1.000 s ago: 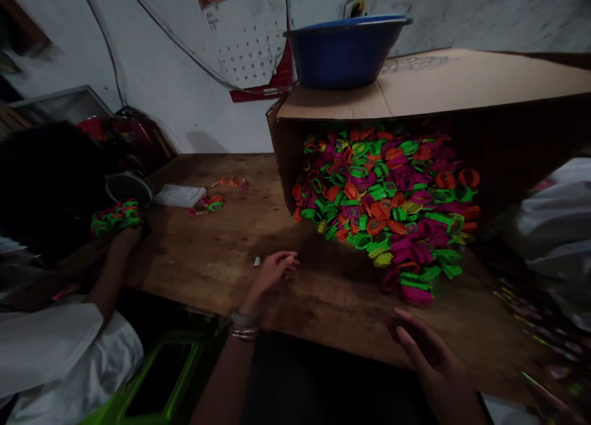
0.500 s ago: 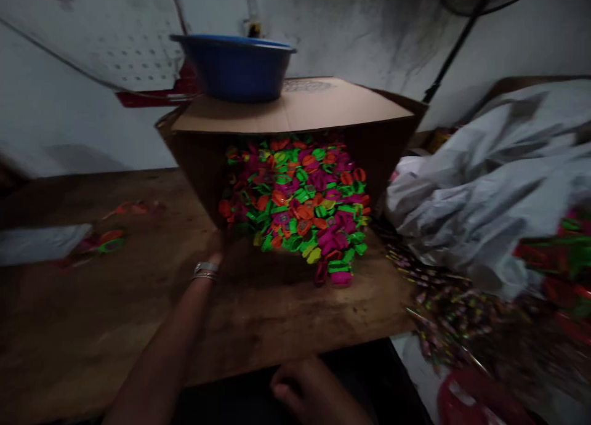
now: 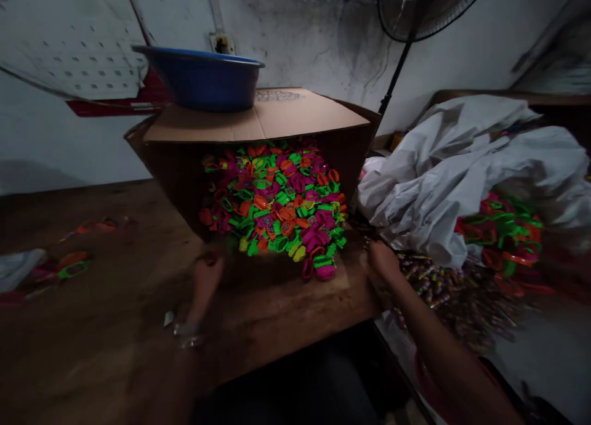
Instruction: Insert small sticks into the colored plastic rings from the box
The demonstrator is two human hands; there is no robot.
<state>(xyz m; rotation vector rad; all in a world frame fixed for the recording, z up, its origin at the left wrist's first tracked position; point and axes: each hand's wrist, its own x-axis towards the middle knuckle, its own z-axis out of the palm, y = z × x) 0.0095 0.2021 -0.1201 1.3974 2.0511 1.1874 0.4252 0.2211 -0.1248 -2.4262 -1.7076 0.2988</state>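
Observation:
An open cardboard box (image 3: 314, 117) lies on its side, full of neon green, orange, pink and yellow plastic pieces that look like toy watches (image 3: 281, 209). Some spill out over its lower edge. My left hand (image 3: 209, 280), with a bracelet at the wrist, is by the box's lower left corner; its fingers are curled but smeared by motion. Beyond the box's lower right corner, my right hand (image 3: 384, 262) is low at the table's right side, fingers bent down and closed. Whatever it grips, if anything, is hidden.
A blue basin (image 3: 207, 80) stands on the box. To the right lie a white sack (image 3: 425, 185), more bright plastic pieces (image 3: 508, 228) and many thin wrapped sticks (image 3: 429, 280). Loose pieces (image 3: 74, 265) are on the wooden table (image 3: 115, 326) at left. Behind stands a fan (image 3: 415, 9).
My right hand has gone from the table's front edge forward and right to beside the box. My left hand has drawn back slightly from the box corner. The view has turned right.

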